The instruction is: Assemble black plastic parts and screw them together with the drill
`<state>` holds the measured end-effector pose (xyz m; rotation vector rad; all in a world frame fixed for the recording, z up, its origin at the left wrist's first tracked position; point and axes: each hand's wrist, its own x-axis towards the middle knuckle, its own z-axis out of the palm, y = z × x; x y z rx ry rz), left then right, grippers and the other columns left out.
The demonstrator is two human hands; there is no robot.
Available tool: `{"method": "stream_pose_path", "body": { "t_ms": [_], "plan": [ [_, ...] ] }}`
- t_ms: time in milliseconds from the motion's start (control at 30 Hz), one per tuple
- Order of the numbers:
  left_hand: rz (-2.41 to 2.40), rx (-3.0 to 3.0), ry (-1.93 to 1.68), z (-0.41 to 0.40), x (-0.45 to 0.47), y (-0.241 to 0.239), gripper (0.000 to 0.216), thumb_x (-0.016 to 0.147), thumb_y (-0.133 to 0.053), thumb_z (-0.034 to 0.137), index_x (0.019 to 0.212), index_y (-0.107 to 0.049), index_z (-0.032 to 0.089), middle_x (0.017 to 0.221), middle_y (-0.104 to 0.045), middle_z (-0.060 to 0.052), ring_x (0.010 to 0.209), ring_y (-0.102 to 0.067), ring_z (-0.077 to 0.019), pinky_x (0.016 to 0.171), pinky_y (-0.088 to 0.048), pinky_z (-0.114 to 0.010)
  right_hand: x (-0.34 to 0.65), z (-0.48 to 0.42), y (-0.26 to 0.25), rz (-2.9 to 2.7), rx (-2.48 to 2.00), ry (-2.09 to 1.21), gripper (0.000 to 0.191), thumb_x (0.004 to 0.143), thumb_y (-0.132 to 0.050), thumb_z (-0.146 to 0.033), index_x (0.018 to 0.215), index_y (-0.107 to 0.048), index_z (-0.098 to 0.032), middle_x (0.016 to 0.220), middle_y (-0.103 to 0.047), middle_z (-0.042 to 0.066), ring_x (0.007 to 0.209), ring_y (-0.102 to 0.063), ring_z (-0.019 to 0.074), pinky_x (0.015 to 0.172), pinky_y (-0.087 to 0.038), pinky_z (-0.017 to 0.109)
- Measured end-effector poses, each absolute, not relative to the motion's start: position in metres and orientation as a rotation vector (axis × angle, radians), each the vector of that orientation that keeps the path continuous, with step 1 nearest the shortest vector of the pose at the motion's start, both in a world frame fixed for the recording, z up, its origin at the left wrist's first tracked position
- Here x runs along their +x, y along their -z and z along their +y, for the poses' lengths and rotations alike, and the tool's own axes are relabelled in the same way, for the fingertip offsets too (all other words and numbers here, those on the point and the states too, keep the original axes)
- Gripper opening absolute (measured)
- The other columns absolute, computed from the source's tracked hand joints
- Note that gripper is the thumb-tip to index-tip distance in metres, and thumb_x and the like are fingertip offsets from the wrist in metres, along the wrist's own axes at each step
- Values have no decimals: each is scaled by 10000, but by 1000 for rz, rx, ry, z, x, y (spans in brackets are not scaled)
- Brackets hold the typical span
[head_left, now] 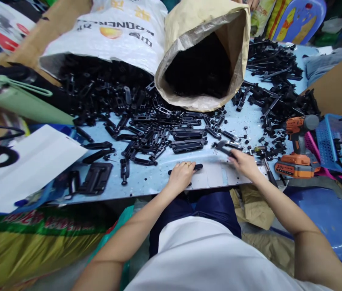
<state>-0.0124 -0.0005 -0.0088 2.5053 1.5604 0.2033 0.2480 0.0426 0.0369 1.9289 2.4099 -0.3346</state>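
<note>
My left hand [183, 174] is closed over a long black plastic part [199, 166] at the front edge of the table, with the part's rounded ends sticking out on both sides. Its fingers hide the part's middle. To the right, my right hand [244, 163] grips a dark object [223, 149] blurred by motion, its kind unclear. Just beyond the hands lie a few long black assembled parts [189, 145] side by side. Small black pieces and shiny bits [245, 137] are scattered beyond the right hand.
A paper sack [166, 91] and a white woven sack [122, 36] lie open at the back, black parts spilling out. An orange cordless drill [296, 147] stands right, near a blue basket [331, 141]. White paper [34, 165] and a green bottle [22, 97] are left.
</note>
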Motion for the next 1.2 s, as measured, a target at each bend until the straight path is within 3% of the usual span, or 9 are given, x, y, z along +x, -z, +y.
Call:
{"method": "stream_pose_path", "body": {
  "t_ms": [267,467,633,767,900,1067,1200],
  "plan": [
    [1476,2451,-202,3,-10,10,260,870,-456,228,1104,-548,162,959,-622,-94,932,-567,-226,768,-453,-328,241,28,-27,2354,1777,274,339,932,-343,-365,1144,-519,-168,1052,-644,127,901,-620,224,664,-416,275],
    [1388,2372,-136,9,-9,0,385,814,-417,153,1190,-498,159,1086,-585,-101,1033,-517,-239,853,-431,-362,220,18,-33,2646,1009,479,337,919,-376,-445,1035,-562,-190,915,-659,66,809,-623,170,638,-373,239],
    [1353,2352,-129,12,-6,-6,383,834,-462,332,1190,-482,190,1117,-565,-85,1050,-504,-244,887,-409,-381,208,15,-29,2554,1084,363,353,924,-354,-459,999,-565,-186,887,-659,73,765,-624,171,568,-313,241],
    [1342,2385,-139,10,-5,-5,537,729,-589,548,1108,-509,176,1077,-578,-105,1020,-519,-276,861,-413,-396,206,16,-31,2553,1043,312,358,926,-346,-461,1011,-561,-187,890,-654,70,754,-620,171,558,-291,247],
    [1334,2404,-297,4,-8,5,554,667,-655,555,1053,-516,182,1021,-602,-95,963,-560,-261,855,-416,-372,202,11,-40,2571,1053,224,358,931,-334,-453,1022,-564,-194,893,-644,78,743,-605,172,570,-287,253],
    [1334,2439,-472,0,-13,18,390,773,-560,507,978,-542,176,944,-621,-88,894,-603,-233,750,-462,-327,193,7,-56,2594,1102,119,366,940,-303,-441,1046,-556,-198,869,-634,87,772,-594,188,592,-294,264],
    [1283,2460,-557,0,-14,20,383,791,-520,533,936,-558,181,886,-629,-77,844,-616,-214,725,-472,-308,193,15,-65,2621,1007,78,343,937,-327,-429,1024,-564,-196,854,-628,86,758,-585,187,591,-300,265]
  ]
}}
